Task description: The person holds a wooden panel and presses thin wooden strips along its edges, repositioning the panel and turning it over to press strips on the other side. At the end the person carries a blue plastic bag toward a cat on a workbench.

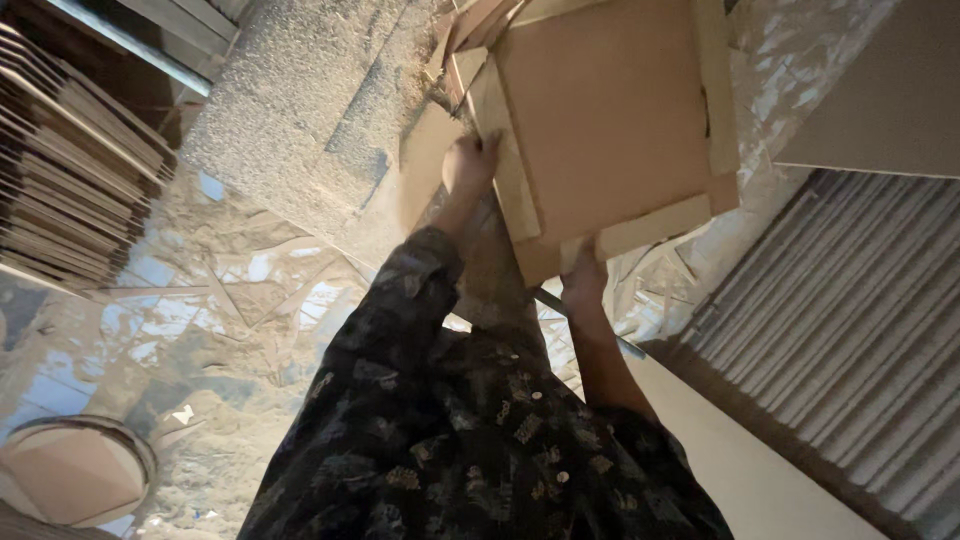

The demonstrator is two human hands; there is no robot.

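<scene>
A person in a dark patterned shirt [470, 440] grips a stack of flat brown boards [600, 120] with both bare hands, seen from a head-worn camera tilted steeply down. The boards sit at the top centre of the view, ahead of the body and at arm's reach, with pale wooden strips running along their edges. The left hand [470, 165] is clamped on the stack's left edge, fingers curled around it and pressed close together. The right hand [583, 285] holds the near lower corner — its fingers go under the boards and are hidden, so whether they are spread or bunched cannot be told. The stack lies beyond and above both hands, its faces turned toward the camera and its long edges running away from the body. Of the two, the right hand is closer to the body; the left reaches further out along the side.

Around them, sawdust and wood offcuts litter the floor [230, 290]. A pile of thin panels [70, 170] stands at left, ribbed sheets [860, 330] lie at right, and a round disc [70, 470] rests at lower left.
</scene>
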